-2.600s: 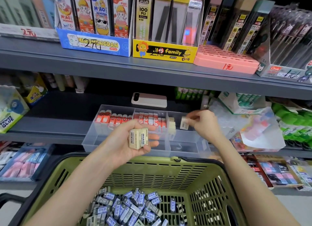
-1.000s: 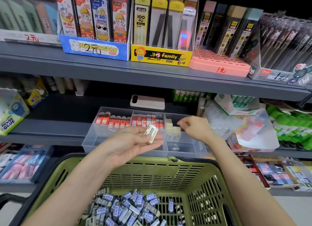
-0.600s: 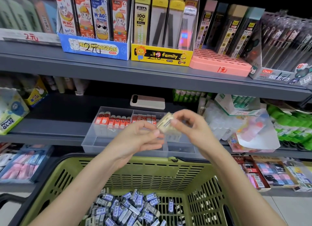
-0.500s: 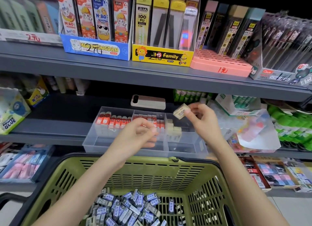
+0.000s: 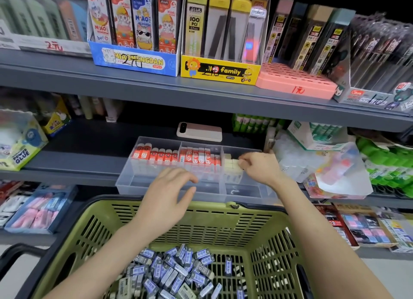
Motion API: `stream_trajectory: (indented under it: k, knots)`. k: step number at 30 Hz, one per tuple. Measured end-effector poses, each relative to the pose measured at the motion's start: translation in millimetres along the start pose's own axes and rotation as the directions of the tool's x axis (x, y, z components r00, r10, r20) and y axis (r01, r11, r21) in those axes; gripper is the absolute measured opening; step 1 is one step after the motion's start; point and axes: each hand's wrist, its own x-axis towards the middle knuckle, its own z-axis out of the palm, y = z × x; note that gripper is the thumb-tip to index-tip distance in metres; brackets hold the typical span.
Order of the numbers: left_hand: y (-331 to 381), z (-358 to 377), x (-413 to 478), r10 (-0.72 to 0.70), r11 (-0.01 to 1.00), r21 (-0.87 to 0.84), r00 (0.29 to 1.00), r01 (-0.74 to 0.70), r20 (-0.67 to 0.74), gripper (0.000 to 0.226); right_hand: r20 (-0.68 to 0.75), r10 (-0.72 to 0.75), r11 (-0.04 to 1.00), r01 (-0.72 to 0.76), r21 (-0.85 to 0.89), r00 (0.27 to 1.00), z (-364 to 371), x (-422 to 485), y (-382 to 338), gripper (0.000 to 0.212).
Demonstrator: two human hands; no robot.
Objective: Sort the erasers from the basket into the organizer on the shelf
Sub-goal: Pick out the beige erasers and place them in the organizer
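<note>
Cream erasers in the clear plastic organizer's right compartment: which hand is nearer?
Right. The right hand pinches the cream erasers; the left hand hovers apart, before the organizer's middle.

Basket (image 5: 223,229) before shelf (image 5: 78,164); organizer (image 5: 134,184) on shelf; phone (image 5: 199,132) behind organizer; erasers (image 5: 174,272) in basket.

Grey metal shelving (image 5: 201,93) runs left to right, crammed with boxed stationery (image 5: 134,61). Pale floor (image 5: 380,274) shows near right, and the far recesses are dark.
</note>
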Motion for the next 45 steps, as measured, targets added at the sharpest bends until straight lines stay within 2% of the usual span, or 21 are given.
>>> stream_trajectory:
  k: [3, 5, 7, 9, 10, 12, 14, 15, 17, 19, 22, 25, 28, 32, 36, 41, 43, 45]
  knots:
    - [-2, -8, -11, 0.024, 1.000, 0.018, 0.999, -0.023, -0.033, 0.012, -0.166, -0.036, 0.997, 0.025, -0.067, 0.985, -10, -22, -11, 0.033]
    - [-6, -14, -22, 0.010, 1.000, 0.020, 1.000, -0.009, -0.024, 0.021, -0.362, -0.085, 0.987, 0.128, 0.095, 0.928, -12, -50, -24, 0.027]
    - [-14, -18, -36, -0.012, 1.000, 0.022, 1.000, 0.012, 0.010, 0.019, -0.474, -0.102, 0.898, 0.285, 0.334, 0.875, -8, -85, -41, 0.022]
    - [-24, -18, -53, -0.040, 0.999, 0.035, 0.998, 0.039, 0.049, 0.013, -0.407, -0.140, 0.805, 0.343, 0.484, 0.902, 9, -117, -58, 0.020]
    - [-29, -19, -62, -0.053, 0.998, 0.046, 0.996, 0.050, 0.076, 0.012, -0.310, -0.180, 0.785, 0.326, 0.527, 0.934, 22, -129, -66, 0.018]
    - [-39, -19, -80, -0.076, 0.995, 0.072, 0.984, 0.065, 0.160, 0.015, -0.027, -0.257, 0.810, 0.231, 0.539, 0.966, 56, -146, -76, 0.016]
    - [-47, -18, -98, -0.104, 0.992, 0.098, 0.962, 0.082, 0.254, 0.017, 0.268, -0.278, 0.885, 0.137, 0.446, 0.923, 93, -156, -81, 0.021]
    - [-51, -16, -106, -0.118, 0.990, 0.108, 0.946, 0.089, 0.301, 0.018, 0.374, -0.283, 0.923, 0.145, 0.356, 0.883, 113, -161, -82, 0.023]
    - [-55, -9, -123, -0.148, 0.986, 0.129, 0.911, 0.105, 0.384, 0.021, 0.516, -0.286, 0.958, 0.246, 0.146, 0.808, 147, -174, -84, 0.027]
    - [-57, 4, -137, -0.183, 0.980, 0.155, 0.870, 0.125, 0.457, 0.023, 0.592, -0.248, 0.957, 0.288, 0.028, 0.767, 172, -187, -85, 0.033]
    - [-57, 35, -149, -0.203, 0.976, 0.188, 0.772, 0.110, 0.603, 0.025, 0.528, -0.183, 0.982, 0.177, 0.062, 0.829, 192, -199, -85, 0.044]
    - [-57, 71, -154, -0.204, 0.963, 0.268, 0.620, -0.011, 0.757, 0.033, 0.445, -0.105, 0.991, 0.055, 0.124, 0.889, 198, -200, -91, 0.051]
    - [-62, 96, -159, -0.226, 0.952, 0.301, 0.528, -0.059, 0.818, 0.043, 0.401, -0.057, 0.995, 0.020, 0.095, 0.914, 198, -196, -97, 0.046]
    - [-66, 109, -167, -0.203, 0.959, 0.277, 0.530, -0.063, 0.823, 0.038, 0.384, -0.031, 0.998, 0.004, 0.070, 0.923, 197, -188, -103, 0.037]
    - [-66, 111, -174, -0.224, 0.975, 0.187, 0.568, 0.123, 0.792, 0.015, 0.430, -0.039, 0.998, 0.010, 0.070, 0.902, 200, -180, -110, 0.034]
    - [-61, 119, -177, -0.325, 0.928, 0.158, 0.526, 0.337, 0.786, 0.041, 0.449, -0.060, 0.990, -0.004, 0.142, 0.892, 210, -181, -113, 0.031]
    - [-59, 122, -176, -0.350, 0.915, 0.162, 0.529, 0.368, 0.773, 0.036, 0.428, -0.063, 0.982, -0.020, 0.186, 0.901, 209, -184, -114, 0.023]
    - [-58, 124, -175, -0.392, 0.868, 0.119, 0.518, 0.482, 0.760, 0.021, 0.389, -0.065, 0.976, -0.022, 0.215, 0.919, 208, -183, -108, 0.012]
